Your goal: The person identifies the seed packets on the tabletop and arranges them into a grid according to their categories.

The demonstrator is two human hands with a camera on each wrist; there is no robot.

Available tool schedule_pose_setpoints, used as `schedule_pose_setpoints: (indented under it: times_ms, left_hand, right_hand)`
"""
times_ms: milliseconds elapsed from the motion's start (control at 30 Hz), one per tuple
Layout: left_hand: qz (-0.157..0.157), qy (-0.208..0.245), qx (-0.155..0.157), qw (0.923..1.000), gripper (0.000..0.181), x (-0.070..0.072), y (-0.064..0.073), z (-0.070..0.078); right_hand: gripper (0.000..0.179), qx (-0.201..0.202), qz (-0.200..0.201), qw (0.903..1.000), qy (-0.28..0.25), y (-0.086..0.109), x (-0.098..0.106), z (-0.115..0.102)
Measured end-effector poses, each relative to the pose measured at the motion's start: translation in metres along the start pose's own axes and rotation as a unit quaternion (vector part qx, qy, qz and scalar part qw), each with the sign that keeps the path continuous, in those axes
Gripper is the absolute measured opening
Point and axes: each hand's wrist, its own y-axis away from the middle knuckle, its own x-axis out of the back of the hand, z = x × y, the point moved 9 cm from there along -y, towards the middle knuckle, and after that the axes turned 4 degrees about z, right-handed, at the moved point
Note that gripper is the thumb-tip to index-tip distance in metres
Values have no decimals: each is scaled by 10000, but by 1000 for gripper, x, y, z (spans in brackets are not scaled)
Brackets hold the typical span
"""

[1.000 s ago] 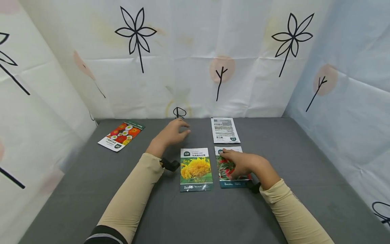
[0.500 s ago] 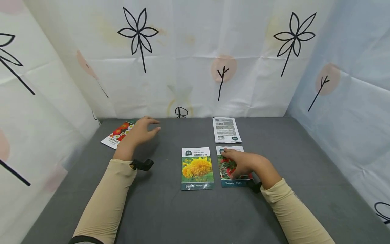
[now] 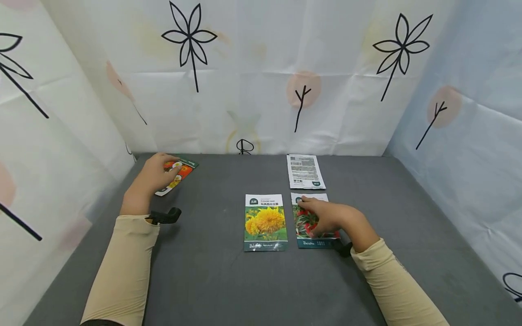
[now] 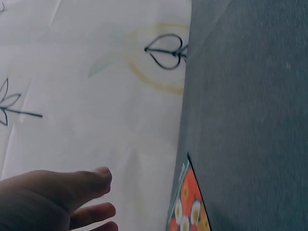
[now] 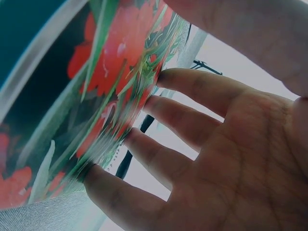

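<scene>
My left hand (image 3: 148,179) is over a seed packet with red, orange and white flowers (image 3: 184,169) at the table's far left, covering part of it. In the left wrist view its thumb and fingers are loosely bent, to the left of that packet (image 4: 189,207). My right hand (image 3: 336,216) rests its fingertips on a seed packet with red flowers (image 3: 314,243), spread over its picture. The right wrist view shows bent fingers against the packet's printed face (image 5: 110,53). Just left of it lies a yellow-flower seed packet (image 3: 265,222).
Behind the red-flower packet lies a packet with its printed text side up (image 3: 306,172). All rest on a grey table (image 3: 220,280). White cloth walls (image 3: 253,54) with plant drawings rise at the back and both sides.
My left hand has moved left from behind the yellow-flower packet to the packet at the far left. My right hand has stayed on the red-flower packet.
</scene>
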Motion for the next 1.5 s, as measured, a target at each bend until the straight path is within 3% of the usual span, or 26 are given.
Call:
schedule_pose_setpoints:
  times_ms: [133, 333, 633, 1033, 1500]
  left_hand:
    - [-63, -129, 206, 9997, 43, 7, 1, -15]
    - [-378, -264, 697, 9965, 44, 3, 5, -37]
    - [-739, -430, 891, 9923, 47, -6, 9, -61]
    - [-1282, -281, 1327, 9824, 53, -21, 12, -78]
    - [-1462, -397, 1349, 9792, 51, -26, 11, -80]
  right_hand:
    - [96, 42, 39, 10000, -20, -2, 2, 0]
    - [96, 57, 29, 10000, -13, -2, 3, -1]
    - [96, 29, 1, 10000, -29, 0, 3, -1]
    - [96, -30, 44, 10000, -66, 0, 0, 0]
    - [95, -44, 3, 10000, -60, -1, 2, 0]
